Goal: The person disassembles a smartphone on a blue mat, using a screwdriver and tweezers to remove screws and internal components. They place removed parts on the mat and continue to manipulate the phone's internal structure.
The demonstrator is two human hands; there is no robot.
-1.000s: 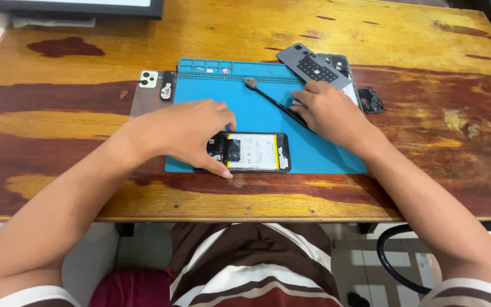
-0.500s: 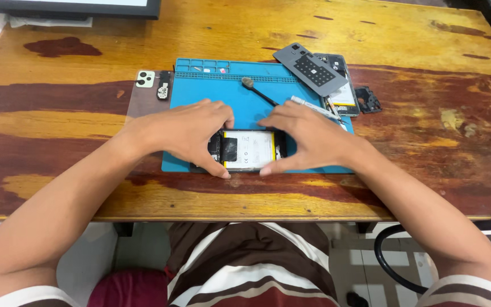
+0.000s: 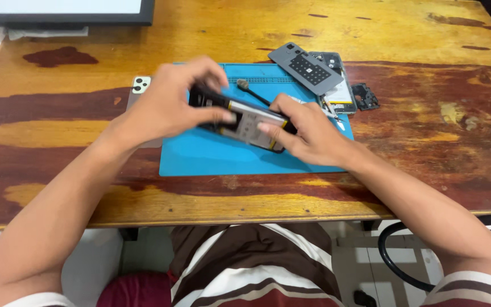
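Both hands grip one opened smartphone (image 3: 251,122), lifted and tilted above the blue repair mat (image 3: 211,156). Left hand (image 3: 169,102) closes over the phone's upper-left end, thumb pressed on its exposed inside. Right hand (image 3: 308,131) clasps the lower-right end, fingers curled round the edge. Battery and inner parts face up. On the mat behind: a thin brush-tipped tool (image 3: 251,91). Beside the mat's far right corner: a grey phone back cover (image 3: 305,67) lying over another dismantled phone (image 3: 339,94); a small black bracket (image 3: 365,96) rests on the wooden table (image 3: 416,34).
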